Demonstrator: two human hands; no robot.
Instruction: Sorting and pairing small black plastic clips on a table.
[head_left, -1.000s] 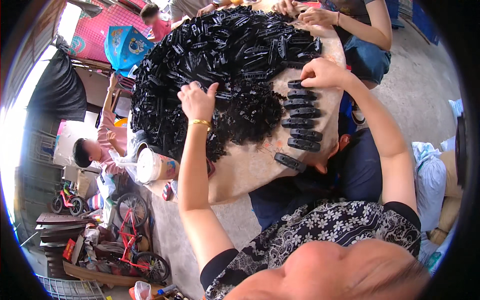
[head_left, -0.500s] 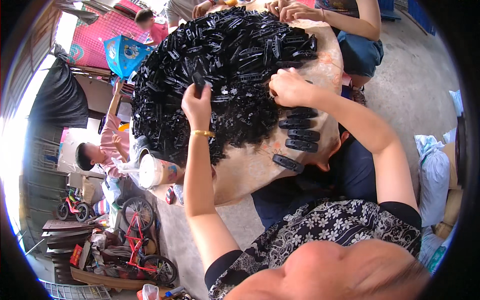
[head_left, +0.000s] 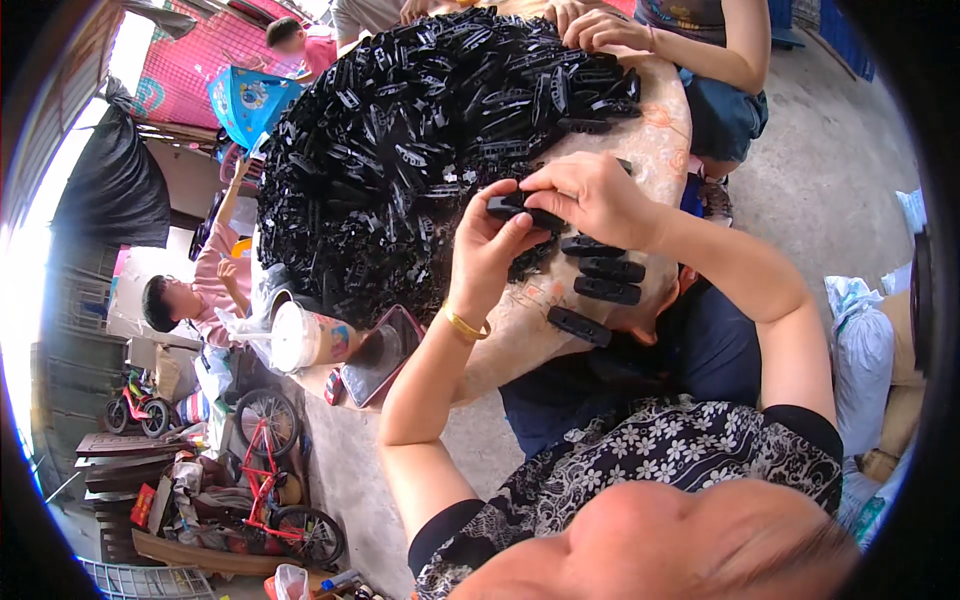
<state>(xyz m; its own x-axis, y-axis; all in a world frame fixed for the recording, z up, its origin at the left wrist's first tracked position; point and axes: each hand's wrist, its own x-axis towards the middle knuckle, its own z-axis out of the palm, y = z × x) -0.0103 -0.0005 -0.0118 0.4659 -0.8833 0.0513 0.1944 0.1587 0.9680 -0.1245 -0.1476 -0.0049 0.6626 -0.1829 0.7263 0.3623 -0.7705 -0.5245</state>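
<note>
Between my two hands is a long black plastic part (head_left: 508,208), held over the near edge of the pile. My left hand (head_left: 482,245) grips it, thumb below and fingers at its far end. The fingers of my right hand (head_left: 595,200) are closed and pressed on its right end; whether they also pinch a small piece is hidden. A large heap of black plastic pieces (head_left: 400,130) covers much of the table, long ones farther off and small ones nearer. Just below my right hand, several black oblong parts (head_left: 610,270) lie in a row.
At the table's left edge stand a lidded drink cup (head_left: 305,340) with a straw and a phone (head_left: 385,355). Across the table another person's hands (head_left: 600,28) touch the pile. A child (head_left: 195,300) is at the left, near a blue umbrella (head_left: 250,105). A red bicycle (head_left: 265,470) stands lower left.
My left hand has moved right and nearer with the black part, off the middle of the heap. My right hand has come left and slightly nearer to meet it, and the phone is now uncovered.
</note>
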